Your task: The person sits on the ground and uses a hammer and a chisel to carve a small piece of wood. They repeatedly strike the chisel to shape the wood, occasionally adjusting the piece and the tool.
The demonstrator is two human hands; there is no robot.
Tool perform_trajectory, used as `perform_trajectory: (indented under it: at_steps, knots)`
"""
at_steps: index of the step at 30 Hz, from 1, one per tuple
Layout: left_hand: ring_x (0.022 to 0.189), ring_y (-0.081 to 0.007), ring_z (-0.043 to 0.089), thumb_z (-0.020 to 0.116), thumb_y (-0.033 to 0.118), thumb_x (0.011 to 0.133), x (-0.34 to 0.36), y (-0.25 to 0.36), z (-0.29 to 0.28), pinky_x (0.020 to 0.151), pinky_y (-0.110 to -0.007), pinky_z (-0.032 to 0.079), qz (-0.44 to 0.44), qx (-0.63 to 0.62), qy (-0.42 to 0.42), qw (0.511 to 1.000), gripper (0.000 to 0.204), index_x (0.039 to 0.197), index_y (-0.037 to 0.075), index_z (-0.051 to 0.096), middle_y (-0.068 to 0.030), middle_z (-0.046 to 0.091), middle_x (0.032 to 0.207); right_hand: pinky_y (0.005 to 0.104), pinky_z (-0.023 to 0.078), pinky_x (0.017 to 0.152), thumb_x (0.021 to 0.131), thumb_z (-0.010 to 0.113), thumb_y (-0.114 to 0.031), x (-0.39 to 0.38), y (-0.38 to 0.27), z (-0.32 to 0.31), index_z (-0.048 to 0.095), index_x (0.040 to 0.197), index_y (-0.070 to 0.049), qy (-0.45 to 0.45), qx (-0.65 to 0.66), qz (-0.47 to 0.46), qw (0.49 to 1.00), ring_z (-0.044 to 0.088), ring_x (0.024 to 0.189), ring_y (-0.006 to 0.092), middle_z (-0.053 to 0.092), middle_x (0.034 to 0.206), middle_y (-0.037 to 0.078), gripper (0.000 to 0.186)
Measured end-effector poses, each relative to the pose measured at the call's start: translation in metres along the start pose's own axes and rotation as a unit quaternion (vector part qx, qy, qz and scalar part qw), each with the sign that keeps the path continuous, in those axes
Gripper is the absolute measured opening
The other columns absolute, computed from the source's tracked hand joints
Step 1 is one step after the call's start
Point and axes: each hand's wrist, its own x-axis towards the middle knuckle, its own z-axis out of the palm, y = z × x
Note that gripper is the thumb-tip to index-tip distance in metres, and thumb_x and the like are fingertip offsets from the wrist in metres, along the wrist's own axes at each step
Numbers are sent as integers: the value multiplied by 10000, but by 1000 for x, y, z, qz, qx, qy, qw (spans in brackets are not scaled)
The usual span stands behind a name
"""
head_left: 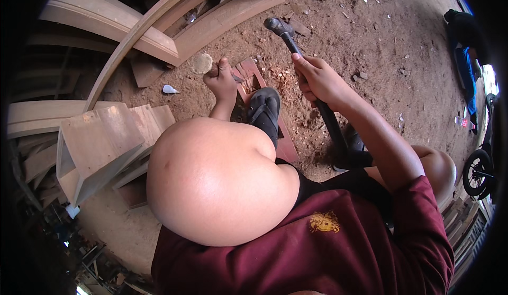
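The right hand (317,81) has its grip clamped around the dark handle of a hammer (296,46), fingers wrapped tight about midway along the shaft. The metal head points up and away, raised clear above the dirt floor (381,36) with open air all round it. The left hand (222,81) has its grip closed on a chisel (209,66); its round, pale, battered butt end stands just left of the fist, and the blade end is hidden behind the fingers. Hammer head and chisel butt are apart, with an open gap between them.

Just beneath the left hand lies a reddish wooden piece (254,70), its straight edges running down toward the person's body, pinned under a foot in a dark sandal (264,110). Wood chips (280,78) lie scattered beside its right edge. The raised left knee (217,178) fills the middle and hides the near end of the piece.

To the left, curved timber frames (132,30) and stacked pale boards (106,136) crowd close. To the right, the floor lies wide and open out to a parked motorbike wheel (479,173).
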Motion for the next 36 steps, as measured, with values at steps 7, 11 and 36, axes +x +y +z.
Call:
perform_trajectory:
  at_steps: [7,11,36]
  knots:
    - [690,-95,525,770,260,906,-12,-13,-4,642,-273,435,81,55,-54,994,309,780,46,586,29,576,730,315,457,510,1053,450,-479,-25,-36,13,563,899,8,38,-119,-125,984,541,564,116,537,660,37,524]
    - [689,-119,550,717,357,932,-8,-12,-9,653,-299,451,111,91,-54,988,380,796,23,595,-1,587,720,240,376,417,1072,416,-455,-44,-58,14,491,905,-60,11,-93,-174,980,410,452,48,421,591,-41,435]
    - [660,-94,532,742,269,928,-15,-15,-2,623,-283,454,14,77,-24,997,323,766,38,583,31,562,696,354,443,561,1038,513,-434,-60,-77,37,578,929,-3,54,-187,-333,923,525,589,168,515,635,67,449]
